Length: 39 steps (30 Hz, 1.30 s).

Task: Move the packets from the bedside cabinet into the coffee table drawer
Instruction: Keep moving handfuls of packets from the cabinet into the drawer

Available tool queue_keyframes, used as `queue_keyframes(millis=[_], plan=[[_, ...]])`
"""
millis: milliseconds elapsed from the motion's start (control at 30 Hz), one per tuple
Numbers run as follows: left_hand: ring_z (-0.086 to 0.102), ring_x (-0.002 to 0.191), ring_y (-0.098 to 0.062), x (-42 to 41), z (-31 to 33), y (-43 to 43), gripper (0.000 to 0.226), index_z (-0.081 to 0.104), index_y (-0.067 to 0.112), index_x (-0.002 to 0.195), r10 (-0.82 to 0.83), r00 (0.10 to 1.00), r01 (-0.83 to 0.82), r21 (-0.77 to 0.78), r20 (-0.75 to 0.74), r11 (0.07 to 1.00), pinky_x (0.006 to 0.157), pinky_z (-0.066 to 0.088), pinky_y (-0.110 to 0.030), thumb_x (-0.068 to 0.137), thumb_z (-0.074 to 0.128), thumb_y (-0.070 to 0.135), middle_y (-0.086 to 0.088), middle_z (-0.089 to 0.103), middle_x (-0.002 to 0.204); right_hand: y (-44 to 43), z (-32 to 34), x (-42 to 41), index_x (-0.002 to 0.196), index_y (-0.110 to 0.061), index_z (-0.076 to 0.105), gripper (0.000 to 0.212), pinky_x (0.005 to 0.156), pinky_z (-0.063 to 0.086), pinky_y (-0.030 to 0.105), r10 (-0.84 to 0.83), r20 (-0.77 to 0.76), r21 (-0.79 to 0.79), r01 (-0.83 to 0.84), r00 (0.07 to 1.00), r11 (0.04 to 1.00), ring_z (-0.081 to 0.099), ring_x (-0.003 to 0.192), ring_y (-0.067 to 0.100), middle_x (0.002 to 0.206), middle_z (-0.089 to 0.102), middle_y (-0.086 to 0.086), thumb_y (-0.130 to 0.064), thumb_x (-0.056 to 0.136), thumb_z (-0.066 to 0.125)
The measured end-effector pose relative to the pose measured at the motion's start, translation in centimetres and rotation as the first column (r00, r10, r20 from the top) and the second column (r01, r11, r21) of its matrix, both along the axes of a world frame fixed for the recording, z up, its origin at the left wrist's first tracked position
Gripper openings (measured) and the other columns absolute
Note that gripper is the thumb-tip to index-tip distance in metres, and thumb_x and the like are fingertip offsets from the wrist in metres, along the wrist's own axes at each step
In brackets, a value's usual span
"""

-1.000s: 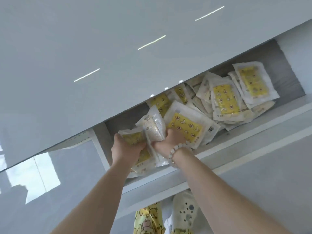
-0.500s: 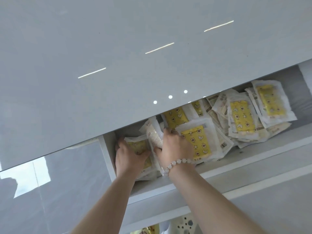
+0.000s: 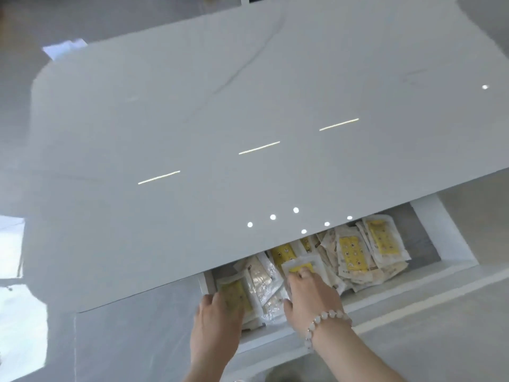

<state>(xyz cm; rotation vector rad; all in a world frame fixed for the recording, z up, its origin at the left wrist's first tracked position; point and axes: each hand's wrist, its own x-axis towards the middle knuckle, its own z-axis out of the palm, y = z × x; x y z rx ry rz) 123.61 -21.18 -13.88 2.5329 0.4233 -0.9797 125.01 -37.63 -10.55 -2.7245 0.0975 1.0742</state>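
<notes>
The packets [image 3: 354, 253] are flat, sealed plastic sachets with yellow printed faces. They look light, limp and slick, so I judge they will bend and slide over one another rather than stack. Each is best taken with a thumb under one edge and fingers across the face, or several scooped together from below, never pinched at a corner seal. All those in view lie in the drawer [image 3: 451, 244], loosely heaped and overlapping. One yellow-faced packet [image 3: 238, 292] sits under the left hand [image 3: 217, 315], whose fingers lie across it with the thumb off to the outer side; I cannot tell whether that hand grips it or merely rests on it. The right hand [image 3: 308, 295] is spread, fingers fairly straight, pressing down on another packet [image 3: 298, 267] just ahead of it and holding nothing. Between the two hands several more lie tilted on edge. Beyond the right hand, toward its outer side, the thickest heap fills the drawer nearly to its end wall. A bead bracelet [image 3: 325, 317] circles the right wrist. Above and ahead of both hands the glossy pale bench [image 3: 248, 106] overhangs the back of the drawer, hiding whatever lies there. The bedside cabinet is out of view.
</notes>
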Motion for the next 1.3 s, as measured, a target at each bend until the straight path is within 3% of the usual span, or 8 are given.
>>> queue_keyframes(millis=[133,233,300,433,567,833,1067,1300], plan=[[0.054,0.110,-0.018,1.8,9.2,0.2,0.027,0.055,0.026,0.098,-0.222,0.975,0.222,0.013,0.004,0.975,0.091,0.045,-0.030,0.097,0.034,0.043,0.000,0.057,0.114,-1.0,9.4,-0.4,0.130,-0.014,0.045,0.036,0.079,0.047,0.027,0.120,0.085,-0.014,-0.119,0.989,0.993,0.049,0.117,0.017,0.145,0.031,0.005,-0.032,0.099,0.038],[0.055,0.111,-0.017,2.7,17.7,1.0,0.039,0.059,0.024,0.111,-0.387,0.910,0.368,0.142,0.151,0.919,0.091,0.044,-0.029,0.099,0.029,0.045,0.003,0.060,0.115,-0.6,17.4,-0.1,0.125,-0.016,0.051,0.037,0.089,0.048,0.029,0.166,0.207,-0.042,-0.161,0.964,0.986,0.049,0.112,0.017,0.138,0.039,0.004,-0.036,0.099,0.034],[0.056,0.109,-0.018,2.4,23.4,1.8,0.041,0.062,0.023,0.112,-0.398,0.881,0.354,0.202,0.255,0.913,0.089,0.042,-0.029,0.099,0.029,0.044,0.002,0.062,0.113,0.3,22.9,-0.1,0.123,-0.015,0.054,0.039,0.091,0.046,0.031,0.211,0.313,-0.057,-0.203,0.926,0.978,0.048,0.113,0.017,0.132,0.045,0.003,-0.037,0.099,0.032],[0.058,0.107,-0.021,0.3,33.4,4.8,0.039,0.062,0.023,0.110,-0.314,0.848,0.209,0.276,0.427,0.938,0.083,0.041,-0.027,0.099,0.031,0.044,-0.001,0.066,0.110,3.7,32.7,-0.5,0.118,-0.014,0.058,0.040,0.092,0.044,0.032,0.286,0.509,-0.066,-0.294,0.812,0.953,0.047,0.116,0.020,0.125,0.052,0.004,-0.035,0.099,0.030],[0.060,0.103,-0.022,-3.9,40.5,9.3,0.037,0.061,0.022,0.108,-0.242,0.788,0.044,0.341,0.567,0.939,0.080,0.043,-0.029,0.098,0.032,0.043,-0.002,0.067,0.106,9.7,39.4,-2.6,0.105,-0.011,0.062,0.040,0.079,0.043,0.031,0.347,0.600,-0.050,-0.400,0.721,0.915,0.056,0.104,0.023,0.106,0.061,0.006,-0.034,0.099,0.030],[0.059,0.103,-0.021,-15.1,45.9,21.1,0.038,0.063,0.020,0.106,-0.120,0.744,-0.240,0.430,0.657,0.870,0.080,0.045,-0.031,0.097,0.035,0.044,0.001,0.067,0.104,25.2,45.8,-10.1,0.108,-0.007,0.061,0.039,0.078,0.043,0.033,0.563,0.696,-0.096,-0.719,0.446,0.688,0.059,0.102,0.028,0.108,0.063,0.011,-0.028,0.100,0.029],[0.056,0.105,-0.019,-27.1,47.3,31.6,0.039,0.063,0.018,0.104,0.046,0.720,-0.492,0.462,0.693,0.738,0.079,0.043,-0.029,0.098,0.032,0.040,0.001,0.067,0.104,38.7,47.3,-18.3,0.103,-0.007,0.062,0.039,0.076,0.047,0.032,0.617,0.756,-0.115,-0.882,0.221,0.457,0.063,0.097,0.027,0.104,0.064,0.009,-0.029,0.101,0.030],[0.058,0.102,-0.021,-41.7,48.0,40.6,0.035,0.065,0.015,0.095,0.294,0.622,-0.743,0.429,0.726,0.513,0.079,0.048,-0.031,0.098,0.037,0.035,-0.003,0.067,0.098,51.1,46.6,-29.3,0.110,-0.010,0.062,0.040,0.081,0.046,0.032,0.620,0.783,-0.120,-0.971,0.036,0.209,0.061,0.102,0.024,0.109,0.064,0.007,-0.033,0.100,0.031]])
